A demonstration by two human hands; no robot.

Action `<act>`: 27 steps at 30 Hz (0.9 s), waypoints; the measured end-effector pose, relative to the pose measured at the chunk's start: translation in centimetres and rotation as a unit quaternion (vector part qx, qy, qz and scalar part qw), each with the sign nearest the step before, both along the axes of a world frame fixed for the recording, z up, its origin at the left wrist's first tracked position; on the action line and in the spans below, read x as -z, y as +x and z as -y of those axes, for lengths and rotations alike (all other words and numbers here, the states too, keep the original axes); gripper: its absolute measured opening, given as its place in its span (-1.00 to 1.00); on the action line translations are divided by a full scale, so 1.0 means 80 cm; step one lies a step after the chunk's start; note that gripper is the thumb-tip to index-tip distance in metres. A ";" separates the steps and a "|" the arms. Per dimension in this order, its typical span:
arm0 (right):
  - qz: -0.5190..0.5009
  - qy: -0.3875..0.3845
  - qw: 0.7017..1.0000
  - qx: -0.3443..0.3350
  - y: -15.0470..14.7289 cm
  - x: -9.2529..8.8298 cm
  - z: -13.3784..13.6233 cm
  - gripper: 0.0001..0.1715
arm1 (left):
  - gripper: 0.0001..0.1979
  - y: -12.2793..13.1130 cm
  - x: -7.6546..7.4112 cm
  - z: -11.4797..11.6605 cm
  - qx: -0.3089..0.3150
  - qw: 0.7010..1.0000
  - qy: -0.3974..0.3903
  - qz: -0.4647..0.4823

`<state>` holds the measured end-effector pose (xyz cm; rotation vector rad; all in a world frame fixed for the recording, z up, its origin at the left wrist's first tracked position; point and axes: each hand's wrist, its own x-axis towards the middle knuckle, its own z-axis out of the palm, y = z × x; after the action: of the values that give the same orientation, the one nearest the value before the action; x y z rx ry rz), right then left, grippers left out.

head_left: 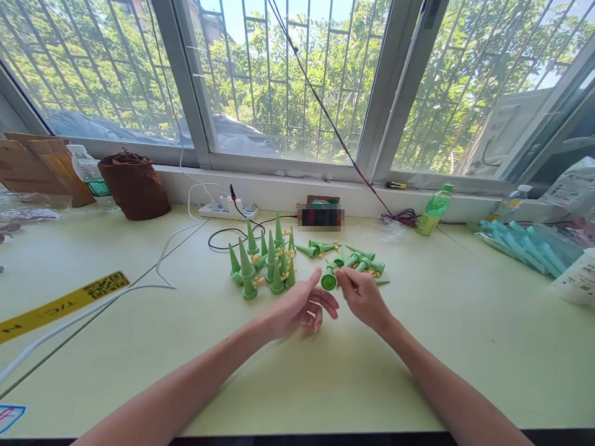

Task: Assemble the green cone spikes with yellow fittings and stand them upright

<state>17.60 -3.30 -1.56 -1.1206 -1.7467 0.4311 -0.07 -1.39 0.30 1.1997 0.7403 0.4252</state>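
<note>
My right hand (pixel 362 296) pinches a green plastic cone spike (pixel 330 280) by its side, its round open end facing me. My left hand (pixel 304 305) is just left of it, fingers spread and loosely curled, holding nothing, its index finger reaching toward the spike. Behind the left hand, several green cone spikes (pixel 263 263) stand upright on the pale green table (pixel 297 371), some with small yellow parts. Behind the right hand, several more green spikes (pixel 357 255) lie flat in a loose pile.
A white power strip (pixel 227 209) with black and white cables sits by the window sill. A brown pouch (pixel 134 184) and a water bottle (pixel 88 173) stand far left, a green bottle (pixel 433 210) far right. Teal packets (pixel 520 244) lie at the right, yellow tape (pixel 60 305) at the left.
</note>
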 end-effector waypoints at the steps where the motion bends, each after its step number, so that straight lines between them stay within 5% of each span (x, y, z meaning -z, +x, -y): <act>1: 0.010 0.004 1.000 -0.009 -0.001 0.000 0.001 -0.54 | -0.28 0.000 0.001 0.000 0.006 1.000 -0.018 0.007; 7: 0.011 -0.002 1.000 -0.020 -0.002 0.001 0.002 -0.53 | -0.44 0.002 0.003 0.001 -0.009 0.999 0.007 0.047; 14: 0.014 -0.022 0.999 -0.030 -0.002 0.001 0.000 -0.51 | -0.49 -0.001 0.006 0.002 -0.011 0.988 0.150 -0.017; 22: 0.032 -0.043 0.998 -0.021 -0.002 0.003 0.000 -0.49 | -0.72 0.003 0.010 0.007 -0.090 0.888 0.446 -0.074; 27: 0.020 -0.055 0.998 -0.022 -0.003 0.001 0.001 -0.49 | -0.82 0.003 0.019 0.005 -0.103 0.836 0.531 -0.091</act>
<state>17.36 -3.36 -1.68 -1.1770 -1.8029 0.5421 0.17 -1.76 -1.23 2.2387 0.8126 0.9868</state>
